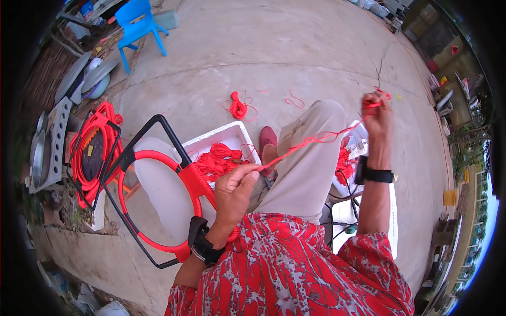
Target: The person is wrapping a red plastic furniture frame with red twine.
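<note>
Head view: a red cord (311, 141) was stretched taut, rising rightward, pinched at its lower end by the left hand (234, 187) beside the red frame (195, 181), and gripped higher by the right hand (377, 113).

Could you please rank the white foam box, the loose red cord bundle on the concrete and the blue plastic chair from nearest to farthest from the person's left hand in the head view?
From the left hand:
1. White foam box, just ahead of the hand, holding red cord.
2. Loose red cord bundle, farther ahead on the concrete.
3. Blue plastic chair, far off at the upper left.
</note>
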The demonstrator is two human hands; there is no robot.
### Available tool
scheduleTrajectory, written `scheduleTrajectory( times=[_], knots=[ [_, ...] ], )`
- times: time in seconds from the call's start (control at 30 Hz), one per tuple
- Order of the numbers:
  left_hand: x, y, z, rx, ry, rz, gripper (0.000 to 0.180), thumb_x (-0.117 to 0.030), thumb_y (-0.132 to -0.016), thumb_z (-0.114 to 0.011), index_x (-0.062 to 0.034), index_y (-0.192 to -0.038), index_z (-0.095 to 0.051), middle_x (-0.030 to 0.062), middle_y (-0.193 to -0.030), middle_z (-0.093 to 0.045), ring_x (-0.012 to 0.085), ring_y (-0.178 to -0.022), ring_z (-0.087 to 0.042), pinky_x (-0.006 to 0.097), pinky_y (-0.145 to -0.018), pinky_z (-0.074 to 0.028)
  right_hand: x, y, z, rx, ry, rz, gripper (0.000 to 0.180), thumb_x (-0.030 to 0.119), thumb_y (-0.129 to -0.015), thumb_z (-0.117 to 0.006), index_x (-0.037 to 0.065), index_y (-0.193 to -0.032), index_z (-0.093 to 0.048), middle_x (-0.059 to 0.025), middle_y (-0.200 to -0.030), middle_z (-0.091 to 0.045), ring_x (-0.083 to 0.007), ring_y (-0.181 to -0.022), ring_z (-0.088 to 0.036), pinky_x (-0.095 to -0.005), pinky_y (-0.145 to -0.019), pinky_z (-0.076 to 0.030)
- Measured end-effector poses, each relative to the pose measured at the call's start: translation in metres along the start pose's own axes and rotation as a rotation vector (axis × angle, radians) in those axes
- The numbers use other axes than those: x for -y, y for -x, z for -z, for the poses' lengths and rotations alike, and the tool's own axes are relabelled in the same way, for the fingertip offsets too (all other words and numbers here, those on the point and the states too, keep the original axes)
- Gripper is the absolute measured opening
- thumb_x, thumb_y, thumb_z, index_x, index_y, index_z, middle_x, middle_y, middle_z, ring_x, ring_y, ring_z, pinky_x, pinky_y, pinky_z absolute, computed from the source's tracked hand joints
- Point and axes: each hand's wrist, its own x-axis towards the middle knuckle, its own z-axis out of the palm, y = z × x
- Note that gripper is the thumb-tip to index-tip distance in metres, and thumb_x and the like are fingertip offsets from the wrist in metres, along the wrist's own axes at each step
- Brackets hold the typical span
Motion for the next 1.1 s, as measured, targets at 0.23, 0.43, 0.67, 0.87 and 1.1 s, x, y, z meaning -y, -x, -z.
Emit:
scheduleTrajectory(
  times=[0.23,0.43,0.67,0.87,1.1],
  knots=[
    [-0.016,0.001,0.002,0.167,-0.583,-0.549,0.035,-0.007,-0.081,-0.06,0.0012,-0.115,-0.058,0.0178,-0.108,-0.058,0.0334,-0.106,-0.053,0.037,-0.092,-0.043,0.097,-0.05,0.041,-0.152,-0.017,0.033,0.028,0.018,-0.098,-0.046,0.007,-0.074,-0.039,0.0032,-0.058,-0.031,-0.0083,-0.048,-0.027,-0.0231,-0.042,-0.023],
    [-0.032,0.027,0.06,-0.712,-0.592,-0.589,0.04,-0.009,-0.088,-0.058,0.0029,-0.125,-0.049,0.0154,-0.121,-0.052,0.0275,-0.113,-0.05,0.04,-0.098,-0.039,0.046,-0.017,-0.012,-0.179,0.507,0.123,0.029,0.021,-0.099,-0.047,0.01,-0.074,-0.039,0.0048,-0.059,-0.026,-0.0061,-0.047,-0.02,-0.0224,-0.041,-0.018],
    [0.008,0.03,0.073,-0.586,0.309,-0.041,0.044,-0.008,-0.094,-0.052,0.0087,-0.133,-0.037,0.016,-0.12,-0.054,0.02,-0.11,-0.055,0.032,-0.098,-0.043,-0.018,0.013,-0.037,-0.164,0.638,0.097,0.017,0.021,-0.097,-0.052,0.006,-0.088,-0.052,0.0065,-0.06,-0.03,-0.0035,-0.048,-0.023,-0.0212,-0.041,-0.019],
    [-0.002,0.014,0.084,-0.516,0.551,0.047,0.037,-0.014,-0.098,-0.048,0.0083,-0.127,-0.045,0.0132,-0.109,-0.061,0.0178,-0.097,-0.061,0.03,-0.088,-0.049,-0.118,0.092,-0.105,0.306,0.985,-0.381,0.02,0.024,-0.094,-0.056,0.009,-0.106,-0.061,0.0089,-0.066,-0.044,0.0011,-0.053,-0.036,-0.0158,-0.044,-0.025],
    [0.0,0.013,0.086,-0.424,0.714,0.112,0.022,-0.014,-0.095,-0.051,0.0039,-0.107,-0.055,0.0122,-0.096,-0.064,0.0184,-0.088,-0.063,0.031,-0.081,-0.051,-0.217,0.138,-0.124,0.475,0.851,-0.777,0.021,0.026,-0.094,-0.058,0.007,-0.103,-0.063,0.0073,-0.07,-0.052,-0.0011,-0.061,-0.045,-0.0192,-0.051,-0.034]
  ],
)
